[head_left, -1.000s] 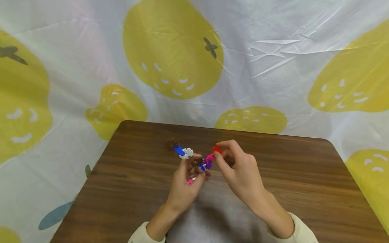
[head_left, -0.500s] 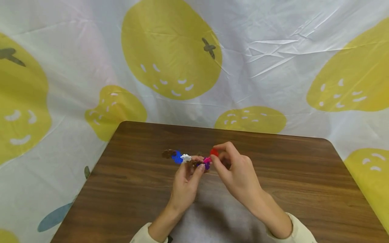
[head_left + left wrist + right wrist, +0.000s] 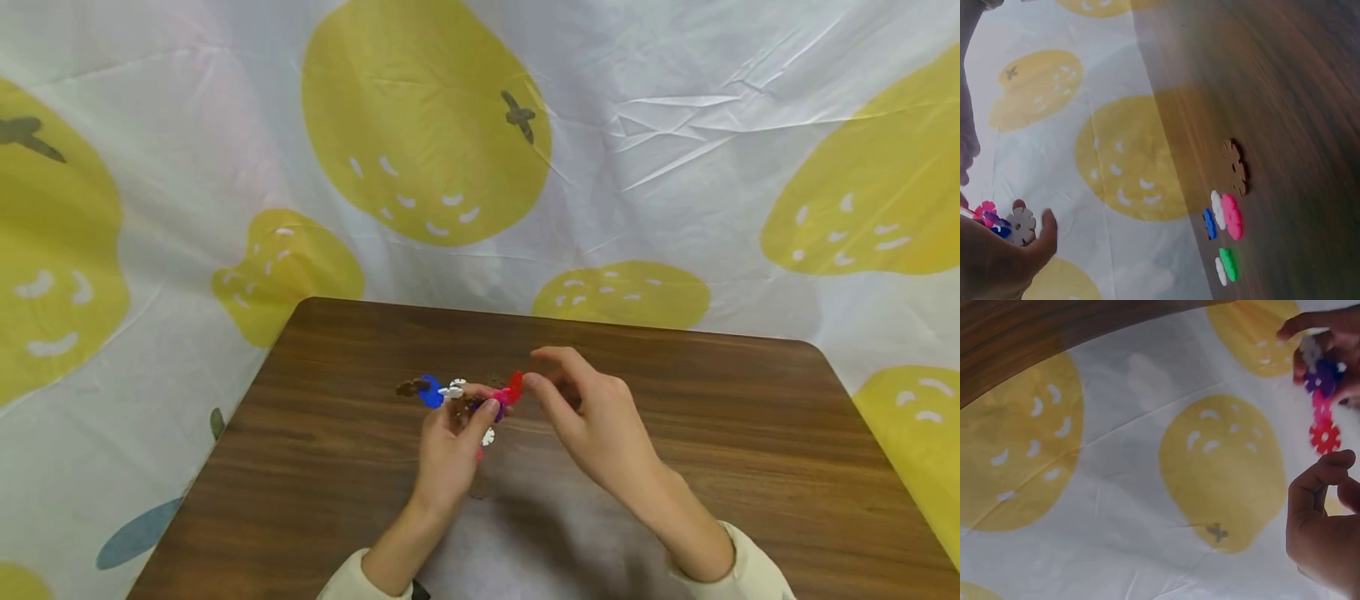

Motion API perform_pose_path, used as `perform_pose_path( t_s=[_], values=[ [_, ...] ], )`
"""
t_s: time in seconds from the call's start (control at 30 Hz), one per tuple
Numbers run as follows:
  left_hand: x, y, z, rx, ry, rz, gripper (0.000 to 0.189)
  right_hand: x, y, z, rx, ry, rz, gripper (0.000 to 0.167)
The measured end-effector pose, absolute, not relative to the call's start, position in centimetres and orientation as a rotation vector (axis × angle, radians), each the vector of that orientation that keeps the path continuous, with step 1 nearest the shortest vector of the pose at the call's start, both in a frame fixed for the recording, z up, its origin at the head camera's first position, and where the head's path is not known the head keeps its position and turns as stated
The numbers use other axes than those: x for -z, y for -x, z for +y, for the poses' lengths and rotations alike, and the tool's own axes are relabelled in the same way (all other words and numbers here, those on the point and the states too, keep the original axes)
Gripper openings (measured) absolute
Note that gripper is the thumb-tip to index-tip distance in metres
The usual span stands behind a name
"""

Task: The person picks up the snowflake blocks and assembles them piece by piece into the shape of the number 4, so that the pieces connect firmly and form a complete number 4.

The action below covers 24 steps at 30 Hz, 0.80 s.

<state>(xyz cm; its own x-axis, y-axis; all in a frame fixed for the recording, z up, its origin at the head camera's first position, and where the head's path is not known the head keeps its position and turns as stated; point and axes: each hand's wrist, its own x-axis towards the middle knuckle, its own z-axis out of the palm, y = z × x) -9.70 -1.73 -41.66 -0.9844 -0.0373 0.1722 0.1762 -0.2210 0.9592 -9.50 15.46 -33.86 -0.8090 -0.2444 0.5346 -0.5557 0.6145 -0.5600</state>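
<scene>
In the head view my left hand (image 3: pixel 444 454) grips a linked chain of notched plastic snowflake discs. A brown disc (image 3: pixel 411 387), a blue disc (image 3: pixel 430 392) and a white disc (image 3: pixel 452 390) stick out to the left. From the other side of the thumb come a pink disc (image 3: pixel 501 397) and a red disc (image 3: pixel 516 384) at the end. Purple shows behind the thumb; fingers hide other parts. Beside the red disc is my right hand (image 3: pixel 600 417), its index finger raised and thumb tip close to the disc's edge. A small gap shows in the right wrist view below the red disc (image 3: pixel 1325 437).
A brown wooden table (image 3: pixel 720 417) lies under both hands. Behind it hangs a white cloth (image 3: pixel 630 192) with yellow fruit shapes. Brown, pink (image 3: pixel 1231 217), blue, white and green discs (image 3: pixel 1228 264) appear over the wood in the left wrist view; whether they rest on it, I cannot tell.
The right thumb and index finger have let go of the red disc and spread. The chain has turned in my left hand, and the red disc has moved slightly left.
</scene>
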Motion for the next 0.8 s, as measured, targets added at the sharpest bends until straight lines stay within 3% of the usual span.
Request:
perform_pose_path(
  t_s=[0.2, 0.37, 0.57, 0.8],
  values=[
    [41.8, 10.1, -2.5, 2.383, 0.109, -1.822, 0.017, 34.2, 11.4, 17.8, -1.040, -0.468, -2.526, 0.023],
    [41.7, 10.3, -3.1, 2.388, 0.125, -1.785, 0.017, 37.0, 14.2, 19.5, -1.092, -0.420, -2.684, 0.035],
    [41.5, 10.3, -3.5, 2.375, 0.112, -1.797, 0.017, 41.2, 17.0, 20.2, -1.175, -0.449, -2.815, 0.052],
    [41.4, 10.4, -3.8, 2.364, 0.121, -1.790, 0.018, 45.2, 17.6, 18.9, -1.136, -0.588, -2.792, 0.053]
  ],
)
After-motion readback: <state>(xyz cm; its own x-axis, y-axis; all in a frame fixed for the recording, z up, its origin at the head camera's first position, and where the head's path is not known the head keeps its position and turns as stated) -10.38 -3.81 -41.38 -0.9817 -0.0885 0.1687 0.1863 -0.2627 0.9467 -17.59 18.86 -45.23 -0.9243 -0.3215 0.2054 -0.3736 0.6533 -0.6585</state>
